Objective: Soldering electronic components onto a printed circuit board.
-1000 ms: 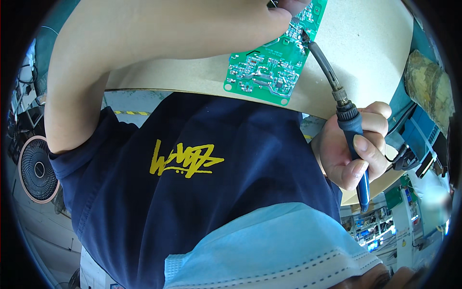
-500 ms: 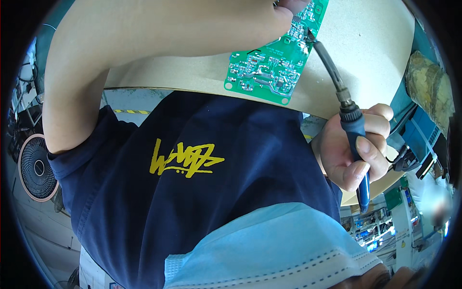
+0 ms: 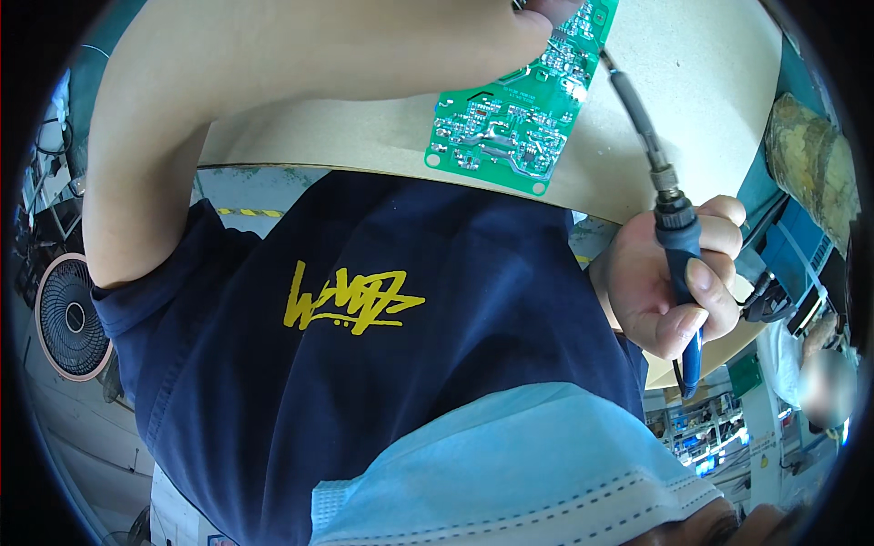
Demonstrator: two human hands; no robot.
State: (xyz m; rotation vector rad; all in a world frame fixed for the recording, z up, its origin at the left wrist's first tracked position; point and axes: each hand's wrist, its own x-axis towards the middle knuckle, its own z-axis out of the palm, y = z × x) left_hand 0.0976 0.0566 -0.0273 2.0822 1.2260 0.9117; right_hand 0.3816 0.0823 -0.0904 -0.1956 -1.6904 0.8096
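Note:
A green circuit board (image 3: 501,136) with many small parts and shiny solder spots lies on the brown work surface near the upper edge. My right hand (image 3: 678,282) is closed round the blue handle of a soldering iron (image 3: 678,232). The iron's tip points up and left, just off the board's right edge. My left forearm comes in from the left, and my left hand (image 3: 537,32) curls over the board's upper part. Its fingers are partly cut off by the upper edge; a small dark piece shows there, too little to name.
The brown board-like work surface (image 3: 692,100) ends close to my dark shirt. At the right are a crumpled brownish bundle (image 3: 810,164), a blue box-like thing (image 3: 792,255) and dark cables. A round fan (image 3: 73,314) stands at the left. Another person (image 3: 827,387) is blurred at far right.
The soldering iron's tip has left the board's parts and moved right, past the board's edge. My right hand has shifted slightly; my left hand stays nearly in place.

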